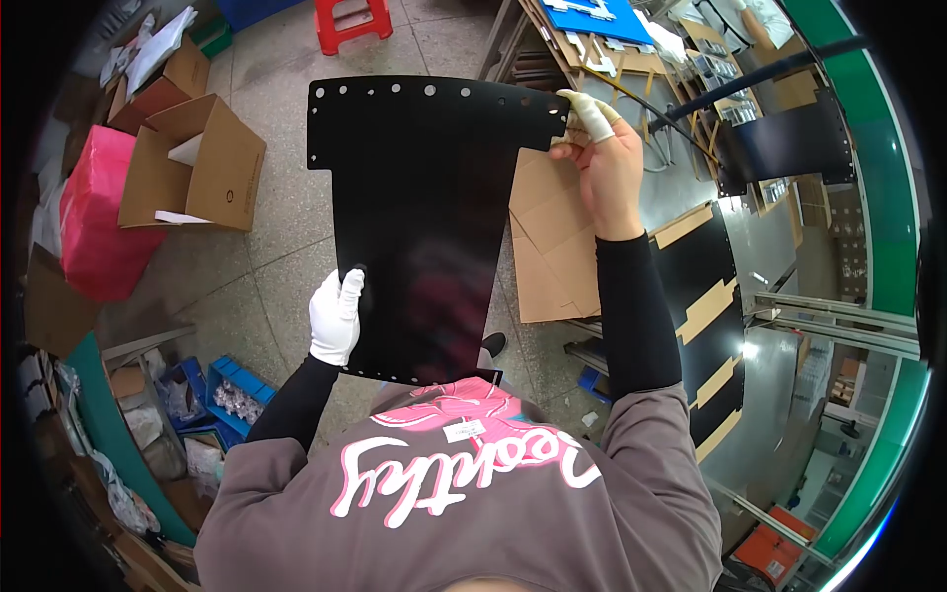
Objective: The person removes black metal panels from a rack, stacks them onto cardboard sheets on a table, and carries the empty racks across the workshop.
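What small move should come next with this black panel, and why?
Perhaps ease the panel rightward with both hands: the left hand grips its side edge, the right hand an upper corner, and other black sheets lie on that side.

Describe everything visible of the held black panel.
The black panel is a thin, glossy sheet, perhaps plastic or coated metal, wider at its far end, with holes along both ends. It is held before the grey shirt. The gloved left hand holds its left edge, the right hand its far right corner.
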Demonstrator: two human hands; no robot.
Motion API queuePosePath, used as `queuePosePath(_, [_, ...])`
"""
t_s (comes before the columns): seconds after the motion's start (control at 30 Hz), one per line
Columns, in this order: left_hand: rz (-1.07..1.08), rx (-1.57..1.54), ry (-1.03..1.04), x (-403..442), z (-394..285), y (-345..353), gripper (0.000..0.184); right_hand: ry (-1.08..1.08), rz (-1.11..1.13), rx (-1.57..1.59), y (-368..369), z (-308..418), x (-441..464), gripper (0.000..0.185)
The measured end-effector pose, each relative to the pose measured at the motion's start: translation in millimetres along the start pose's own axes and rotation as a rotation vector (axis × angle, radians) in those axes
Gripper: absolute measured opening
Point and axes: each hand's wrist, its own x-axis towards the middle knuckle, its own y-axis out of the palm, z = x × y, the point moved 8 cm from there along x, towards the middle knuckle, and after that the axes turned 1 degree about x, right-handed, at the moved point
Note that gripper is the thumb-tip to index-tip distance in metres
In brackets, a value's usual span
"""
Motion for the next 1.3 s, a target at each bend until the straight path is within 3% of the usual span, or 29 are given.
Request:
queuePosePath(0.07, [-0.005, 0.061, 0.009, -0.7, 10.4, -4.1, 0.026, 0.025, -0.005, -0.066, 8.4, -5.3, 9.0, 0.018])
queuePosePath(0.13, [-0.127, 0.348, 0.477, -4.0, -13.2, -8.3, 0.025, -0.171, 0.048, -0.712, 18.0, -6.2, 20.5, 0.017])
queuePosePath(0.17, [-0.074, 0.343, 0.410, 3.5, -3.2, -6.7, 0.025, -0.117, 0.065, -0.699, 18.4, -20.7, 26.0, 0.017])
queuePosePath(0.23, [-0.001, 0.227, 0.180, 8.6, 17.2, -4.5, 0.029, 0.084, 0.106, -0.136, 20.5, -60.3, 26.8, 0.027])
queuePosePath(0.33, [-0.005, 0.084, -0.205, 27.7, 56.1, -14.3, 0.040, 0.302, 0.099, -0.144, 10.6, -121.0, -18.8, 0.030])
queuePosePath(0.43, [-0.065, 0.121, -0.370, 35.7, 100.4, -36.9, 0.045, 0.645, 0.214, -0.185, 2.8, -191.9, -94.0, 0.039])
queuePosePath(0.53, [-0.115, 0.079, -0.508, 40.0, 131.1, -51.1, 0.049, 0.813, 0.247, -0.017, -0.8, -230.8, -161.2, 0.045])
queuePosePath(0.6, [-0.156, -0.020, -0.629, 34.3, 143.9, -51.0, 0.051, 0.892, 0.190, 0.375, 8.8, -231.1, -186.5, 0.055])
queuePosePath(0.9, [-0.050, -0.042, -0.626, 40.9, 156.5, -22.2, 0.052, 0.756, 0.125, 0.216, 14.7, -230.5, -178.0, 0.066])
queuePosePath(1.17, [0.053, -0.201, -0.702, 33.3, 154.3, 10.4, 0.044, 0.732, 0.057, 0.375, 9.0, -219.2, -179.6, 0.045])
queuePosePath(1.3, [0.058, -0.308, -0.841, 28.6, 170.2, 30.2, 0.041, 0.699, 0.050, 0.168, 0.9, -212.5, -175.5, 0.033])
